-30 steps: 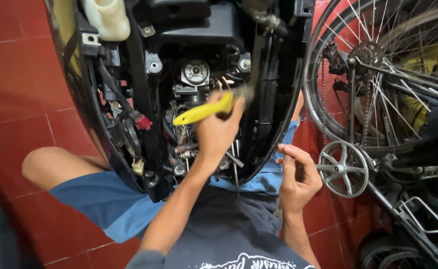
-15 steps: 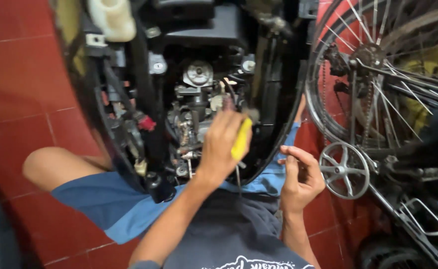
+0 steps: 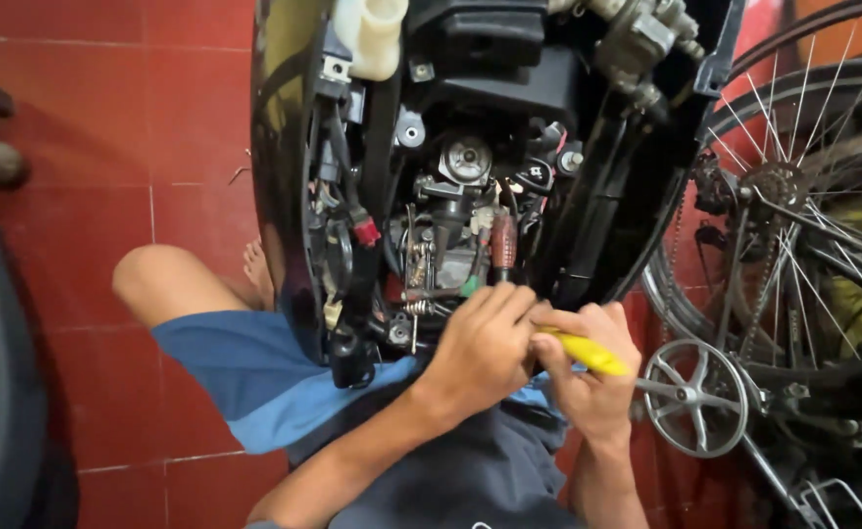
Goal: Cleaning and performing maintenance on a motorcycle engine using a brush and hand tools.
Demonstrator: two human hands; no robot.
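Both hands now meet just below the engine [image 3: 455, 225]: left hand [image 3: 480, 348] and right hand [image 3: 592, 377] apparently pinching the yellow-handled screwdriver [image 3: 588, 353]

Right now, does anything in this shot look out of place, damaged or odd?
Nothing looks spilled or broken. The scooter's engine bay stands open with wiring and springs bare. Both hands meet at its lower edge: the left hand and right hand grip a yellow-handled tool. A bicycle wheel crowds the right side.

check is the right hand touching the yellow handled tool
Touching: the head view shows the right hand wrapped round the yellow handled tool.
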